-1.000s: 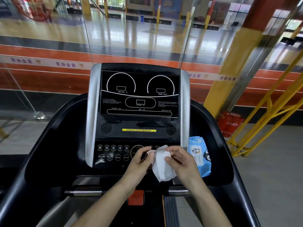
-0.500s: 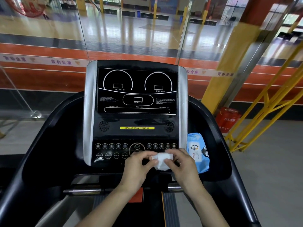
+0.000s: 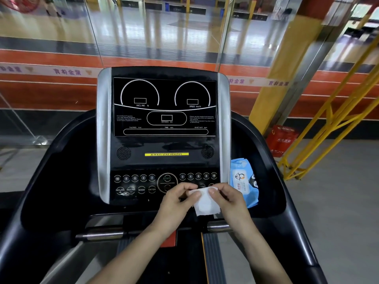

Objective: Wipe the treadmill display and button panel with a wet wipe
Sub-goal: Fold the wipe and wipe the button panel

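Note:
A folded white wet wipe point(image 3: 205, 202) hangs between my two hands, just in front of the button panel's lower right corner. My left hand point(image 3: 177, 203) pinches its upper left edge and my right hand point(image 3: 228, 198) pinches its upper right edge. The black button panel point(image 3: 141, 186) shows round buttons, a START dial, and INCLINE, MODE and ENTER keys; my hands hide its lower right buttons. Above it, the dark treadmill display point(image 3: 165, 107) is switched off, with white gauge outlines.
A blue pack of wet wipes point(image 3: 244, 181) lies in the console tray to the right of the panel. Silver handlebars point(image 3: 102, 234) cross below my hands. Glass panels stand behind the console. A yellow railing point(image 3: 336, 119) and a red box point(image 3: 284, 138) are at right.
The wipe was loosely unfolded a second ago, then bunched small between both hands; now it hangs folded as a neater flat pad. The view has tilted down slightly.

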`<act>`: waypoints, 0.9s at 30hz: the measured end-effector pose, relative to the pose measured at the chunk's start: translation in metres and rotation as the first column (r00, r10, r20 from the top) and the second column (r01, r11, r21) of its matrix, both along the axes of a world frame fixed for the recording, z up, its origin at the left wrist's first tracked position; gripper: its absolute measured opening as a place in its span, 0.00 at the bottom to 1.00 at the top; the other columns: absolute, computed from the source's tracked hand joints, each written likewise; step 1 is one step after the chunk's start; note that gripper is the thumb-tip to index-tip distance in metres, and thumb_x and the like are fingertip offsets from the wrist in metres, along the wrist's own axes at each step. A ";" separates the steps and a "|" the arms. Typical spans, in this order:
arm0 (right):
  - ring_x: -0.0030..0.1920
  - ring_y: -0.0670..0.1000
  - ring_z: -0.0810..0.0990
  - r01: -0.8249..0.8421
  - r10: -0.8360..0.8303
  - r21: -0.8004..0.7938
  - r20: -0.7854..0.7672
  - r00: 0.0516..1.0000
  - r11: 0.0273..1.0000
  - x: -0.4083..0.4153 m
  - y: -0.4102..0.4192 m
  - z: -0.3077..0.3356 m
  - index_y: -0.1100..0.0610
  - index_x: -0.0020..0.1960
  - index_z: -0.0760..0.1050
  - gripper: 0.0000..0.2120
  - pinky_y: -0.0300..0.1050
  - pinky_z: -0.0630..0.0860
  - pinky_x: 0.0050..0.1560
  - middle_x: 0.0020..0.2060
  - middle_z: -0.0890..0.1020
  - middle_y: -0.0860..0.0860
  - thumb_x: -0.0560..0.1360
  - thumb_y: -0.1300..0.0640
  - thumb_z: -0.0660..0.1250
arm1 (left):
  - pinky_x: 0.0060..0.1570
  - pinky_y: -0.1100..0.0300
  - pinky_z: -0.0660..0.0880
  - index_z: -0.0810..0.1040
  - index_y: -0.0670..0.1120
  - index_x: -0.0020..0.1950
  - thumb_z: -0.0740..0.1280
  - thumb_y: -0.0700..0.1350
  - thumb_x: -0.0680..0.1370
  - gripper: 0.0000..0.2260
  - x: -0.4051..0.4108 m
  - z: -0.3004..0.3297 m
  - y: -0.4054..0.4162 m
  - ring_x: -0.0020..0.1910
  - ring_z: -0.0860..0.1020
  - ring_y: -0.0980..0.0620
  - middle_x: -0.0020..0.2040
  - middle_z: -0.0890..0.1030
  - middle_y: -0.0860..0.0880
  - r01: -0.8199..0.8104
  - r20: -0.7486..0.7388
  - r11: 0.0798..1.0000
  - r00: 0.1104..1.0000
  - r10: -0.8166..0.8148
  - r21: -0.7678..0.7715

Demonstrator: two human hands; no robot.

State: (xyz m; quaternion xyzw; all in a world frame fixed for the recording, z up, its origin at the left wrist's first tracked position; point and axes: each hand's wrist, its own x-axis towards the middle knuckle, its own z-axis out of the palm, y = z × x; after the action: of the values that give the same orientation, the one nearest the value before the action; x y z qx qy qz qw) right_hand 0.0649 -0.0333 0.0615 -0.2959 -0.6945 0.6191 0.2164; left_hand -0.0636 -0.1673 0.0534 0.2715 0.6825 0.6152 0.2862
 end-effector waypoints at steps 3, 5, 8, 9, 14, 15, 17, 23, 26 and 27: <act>0.50 0.48 0.85 -0.008 0.007 -0.085 -0.012 1.000 0.996 0.001 0.000 -0.001 0.48 0.49 0.86 0.05 0.46 0.79 0.54 0.46 0.87 0.47 0.82 0.53 0.72 | 0.53 0.60 0.78 0.85 0.47 0.48 0.73 0.40 0.80 0.03 -0.002 -0.007 0.004 0.47 0.83 0.54 0.43 0.85 0.51 0.047 -0.003 0.999 0.999 -0.047 -0.006; 0.56 0.54 0.87 -0.063 0.059 -0.190 -0.026 0.998 0.980 0.003 0.001 -0.002 0.50 0.55 0.86 0.06 0.51 0.81 0.60 0.51 0.89 0.51 0.80 0.51 0.74 | 0.52 0.59 0.76 0.85 0.45 0.46 0.73 0.40 0.80 0.04 -0.004 -0.012 0.005 0.46 0.82 0.54 0.42 0.84 0.52 0.056 0.007 0.998 0.998 -0.056 -0.005; 0.55 0.59 0.87 -0.147 0.148 -0.272 -0.015 0.989 0.951 0.006 0.000 -0.008 0.57 0.58 0.86 0.10 0.52 0.82 0.58 0.53 0.89 0.59 0.81 0.55 0.73 | 0.50 0.60 0.76 0.85 0.48 0.46 0.73 0.42 0.80 0.03 -0.005 -0.014 0.007 0.46 0.82 0.54 0.43 0.85 0.52 0.058 0.040 0.998 0.998 -0.057 -0.016; 0.53 0.58 0.88 -0.125 0.131 -0.264 0.002 0.991 0.956 0.006 0.002 -0.013 0.58 0.57 0.87 0.09 0.50 0.81 0.55 0.51 0.89 0.60 0.81 0.55 0.72 | 0.50 0.59 0.77 0.85 0.50 0.46 0.73 0.42 0.80 0.04 -0.005 -0.015 0.008 0.47 0.82 0.54 0.44 0.85 0.52 0.060 0.027 0.998 0.998 -0.060 -0.019; 0.40 0.55 0.78 0.084 -0.071 -0.143 0.089 0.993 0.986 0.003 0.023 -0.029 0.63 0.51 0.84 0.15 0.52 0.73 0.43 0.40 0.82 0.64 0.79 0.49 0.74 | 0.60 0.57 0.76 0.84 0.55 0.51 0.69 0.50 0.82 0.04 -0.014 -0.017 0.007 0.54 0.81 0.60 0.51 0.84 0.58 0.007 -0.325 0.990 0.944 -0.054 -0.143; 0.38 0.54 0.76 0.137 -0.128 -0.101 0.091 0.988 0.985 0.001 0.030 -0.030 0.65 0.50 0.82 0.15 0.50 0.72 0.41 0.38 0.80 0.62 0.80 0.51 0.73 | 0.61 0.56 0.76 0.83 0.55 0.55 0.66 0.54 0.82 0.07 -0.018 -0.018 0.006 0.57 0.80 0.60 0.54 0.83 0.59 -0.018 -0.446 0.984 0.893 -0.064 -0.177; 0.38 0.52 0.75 0.247 -0.249 0.040 0.076 0.965 0.968 -0.004 0.042 -0.025 0.64 0.48 0.81 0.11 0.46 0.72 0.39 0.35 0.79 0.56 0.83 0.56 0.70 | 0.65 0.51 0.75 0.81 0.55 0.63 0.59 0.59 0.82 0.17 -0.027 -0.020 0.004 0.63 0.78 0.55 0.61 0.81 0.58 -0.072 -0.683 0.962 0.718 -0.133 -0.263; 0.43 0.41 0.84 0.324 -0.361 0.657 -0.083 0.929 0.681 -0.035 0.054 -0.030 0.49 0.72 0.79 0.21 0.29 0.76 0.52 0.50 0.87 0.51 0.84 0.65 0.64 | 0.81 0.42 0.57 0.64 0.50 0.82 0.57 0.57 0.84 0.27 -0.050 -0.026 0.009 0.84 0.53 0.46 0.85 0.58 0.50 -0.195 -0.884 0.896 0.342 -0.320 -0.399; 0.73 0.54 0.78 0.061 -0.244 0.901 0.051 0.968 0.429 -0.050 0.068 -0.067 0.61 0.73 0.77 0.26 0.43 0.60 0.81 0.73 0.78 0.57 0.76 0.75 0.67 | 0.82 0.39 0.47 0.54 0.49 0.85 0.55 0.59 0.84 0.31 -0.055 -0.035 0.009 0.85 0.45 0.46 0.86 0.49 0.50 -0.241 -0.868 0.853 0.317 -0.382 -0.463; 0.76 0.56 0.75 0.007 -0.242 0.929 0.089 0.966 0.370 -0.052 0.070 -0.079 0.63 0.73 0.76 0.27 0.44 0.54 0.83 0.75 0.76 0.58 0.76 0.75 0.69 | 0.82 0.37 0.46 0.53 0.48 0.85 0.55 0.60 0.84 0.32 -0.056 -0.037 0.008 0.85 0.44 0.46 0.86 0.48 0.50 -0.251 -0.867 0.845 0.306 -0.394 -0.472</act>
State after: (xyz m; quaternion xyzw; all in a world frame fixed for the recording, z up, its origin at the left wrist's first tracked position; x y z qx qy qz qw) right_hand 0.0133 0.0369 -0.0172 -0.2407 -0.9148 0.0745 0.3157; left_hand -0.1197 -0.1591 0.0163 0.5211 0.8429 0.1074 -0.0798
